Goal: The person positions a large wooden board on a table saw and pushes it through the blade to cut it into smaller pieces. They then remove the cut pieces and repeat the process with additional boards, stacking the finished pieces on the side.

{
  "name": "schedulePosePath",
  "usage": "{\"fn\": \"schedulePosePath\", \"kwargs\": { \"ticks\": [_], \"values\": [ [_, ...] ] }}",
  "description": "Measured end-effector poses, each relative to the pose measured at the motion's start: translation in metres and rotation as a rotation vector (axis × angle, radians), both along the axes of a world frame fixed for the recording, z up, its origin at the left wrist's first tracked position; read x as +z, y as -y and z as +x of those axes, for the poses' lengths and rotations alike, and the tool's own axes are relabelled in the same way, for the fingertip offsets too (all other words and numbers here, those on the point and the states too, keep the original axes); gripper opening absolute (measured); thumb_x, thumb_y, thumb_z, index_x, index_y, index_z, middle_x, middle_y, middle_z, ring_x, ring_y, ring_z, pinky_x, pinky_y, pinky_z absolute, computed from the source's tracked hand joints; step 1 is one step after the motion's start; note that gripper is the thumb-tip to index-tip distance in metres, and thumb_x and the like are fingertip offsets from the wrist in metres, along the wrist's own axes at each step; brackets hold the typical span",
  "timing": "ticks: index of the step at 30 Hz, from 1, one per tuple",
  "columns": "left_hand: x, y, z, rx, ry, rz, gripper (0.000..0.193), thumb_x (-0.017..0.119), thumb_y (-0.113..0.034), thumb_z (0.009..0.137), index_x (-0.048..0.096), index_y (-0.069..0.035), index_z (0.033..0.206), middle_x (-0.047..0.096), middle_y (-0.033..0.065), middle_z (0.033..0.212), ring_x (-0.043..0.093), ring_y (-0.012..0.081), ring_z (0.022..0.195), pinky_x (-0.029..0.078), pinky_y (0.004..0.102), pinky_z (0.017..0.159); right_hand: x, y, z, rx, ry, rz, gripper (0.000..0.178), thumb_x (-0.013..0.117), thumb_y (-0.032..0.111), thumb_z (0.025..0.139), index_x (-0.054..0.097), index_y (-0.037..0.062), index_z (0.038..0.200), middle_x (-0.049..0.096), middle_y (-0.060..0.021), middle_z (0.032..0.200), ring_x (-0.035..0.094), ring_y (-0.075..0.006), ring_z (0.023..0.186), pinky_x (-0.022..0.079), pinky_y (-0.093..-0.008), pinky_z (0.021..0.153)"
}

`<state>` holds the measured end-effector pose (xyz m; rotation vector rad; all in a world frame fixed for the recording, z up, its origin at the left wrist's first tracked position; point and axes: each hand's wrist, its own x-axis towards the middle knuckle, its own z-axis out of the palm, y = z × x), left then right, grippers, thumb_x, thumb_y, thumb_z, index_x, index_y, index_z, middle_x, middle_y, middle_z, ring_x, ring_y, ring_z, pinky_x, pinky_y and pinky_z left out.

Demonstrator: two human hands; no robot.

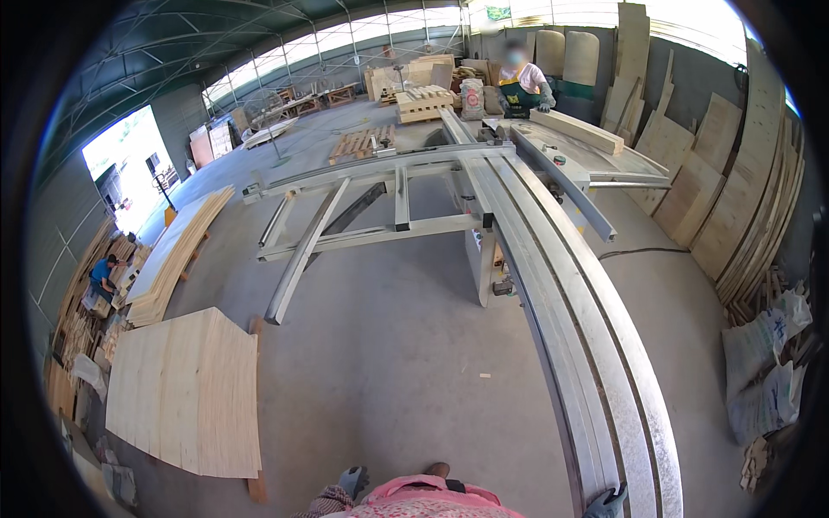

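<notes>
My left hand (353, 481), in a grey glove with dark fingers, hangs at my side beside my pink clothing, over the floor. It holds nothing that I can see, and its fingers are loosely apart. At the lower right, my right hand (607, 502), gloved the same way, is on the long metal sliding table (596, 345) of a panel saw, with its fingers curled at the table's slot. The lower frame edge cuts off part of that hand. A metal outrigger frame (371, 237) with crossbars reaches out to the left from the sliding table.
Across the saw, a masked person in gloves stands near a long timber beam (577, 129). Plywood sheets (186, 393) are stacked at left, with another stack (181, 250) behind. Boards (699, 198) lean on the right wall above white sacks (764, 371). Another person crouches far left.
</notes>
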<state>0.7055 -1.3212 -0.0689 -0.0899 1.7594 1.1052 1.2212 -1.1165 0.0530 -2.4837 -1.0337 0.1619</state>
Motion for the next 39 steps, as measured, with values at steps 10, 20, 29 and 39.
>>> {"fn": "schedulePosePath", "kwargs": {
  "ticks": [10,20,29,39],
  "values": [
    [-0.051,-0.027,-0.035,-0.254,-0.003,-0.097,0.029,0.058,-0.038,0.079,0.058,-0.01,0.089,0.058,0.0032,0.071,0.055,0.0164,0.059,0.042,0.0293,0.052,-0.011,0.005,0.0,0.026,0.043,0.237,0.041,0.052,0.024,0.083,0.047,0.0195,0.123,0.065,-0.0094,0.092,0.063,-0.0246,0.076,0.05,-0.0352,0.061],
    [-0.063,-0.1,-0.068,-0.223,0.091,0.045,0.024,0.058,-0.032,0.082,0.058,-0.01,0.092,0.059,0.0022,0.077,0.057,0.0156,0.064,0.043,0.0274,0.054,0.02,0.031,-0.055,-0.089,-0.101,0.4,0.038,0.052,0.016,0.084,0.048,0.0154,0.122,0.064,-0.0102,0.087,0.06,-0.0199,0.07,0.048,-0.0301,0.06],
    [-0.163,-0.104,-0.16,-0.235,-0.162,0.078,0.015,0.056,-0.025,0.081,0.055,-0.01,0.08,0.054,0.0,0.068,0.052,0.0151,0.058,0.04,0.0298,0.051,0.031,-0.056,-0.152,0.037,-0.285,0.389,0.04,0.05,0.013,0.085,0.045,0.0112,0.125,0.062,-0.0075,0.085,0.058,-0.0149,0.075,0.047,-0.0259,0.067],
    [-0.052,-0.298,-0.181,-0.416,-0.476,-0.113,0.075,0.058,-0.043,0.078,0.021,-0.007,0.133,0.03,0.018,0.133,0.032,0.0369,0.12,0.027,0.042,0.099,0.01,-0.264,-0.204,0.178,-0.516,0.585,0.039,0.048,0.006,0.084,0.046,0.007,0.123,0.059,-0.0065,0.08,0.052,-0.0134,0.067,0.044,-0.024,0.06]
  ]
}}
